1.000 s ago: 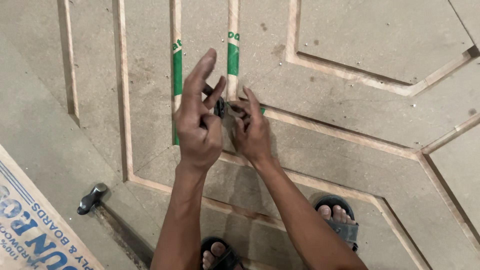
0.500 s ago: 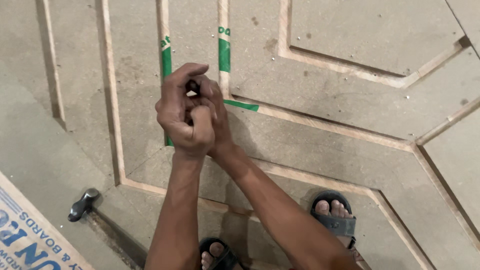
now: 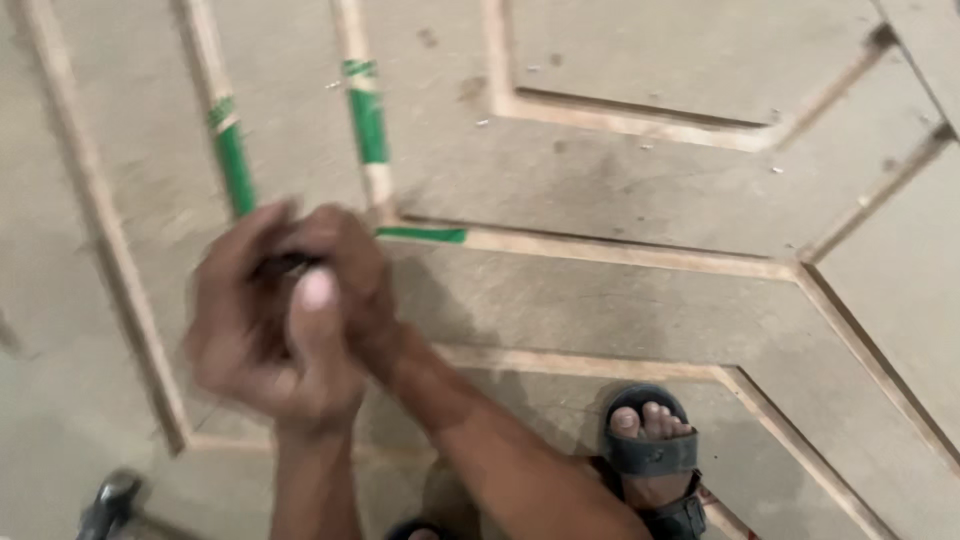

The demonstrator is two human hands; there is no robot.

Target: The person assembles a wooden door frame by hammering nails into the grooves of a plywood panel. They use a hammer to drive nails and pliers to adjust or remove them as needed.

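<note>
My left hand [image 3: 250, 335] and my right hand [image 3: 345, 262] are pressed together in a blurred clasp above a large grey-brown board [image 3: 620, 190] cut with pale grooves. A small dark object [image 3: 288, 266] shows between the fingers; what it is cannot be told. The hands hover just below and left of where the grooves meet. Green tape [image 3: 236, 165] lies along the groove right above them. A second green strip [image 3: 367, 120] sits in the neighbouring groove. A third short strip [image 3: 422, 234] lies flat just right of the hands.
A hammer head [image 3: 108, 497] lies on the board at the bottom left. My foot in a dark sandal [image 3: 650, 450] stands on the board at the lower right. Small chips and dust dot the upper panels.
The hands went from spread fingers working at the groove to a tight clasp together. They sit lower and further left in the view, which has drawn closer.
</note>
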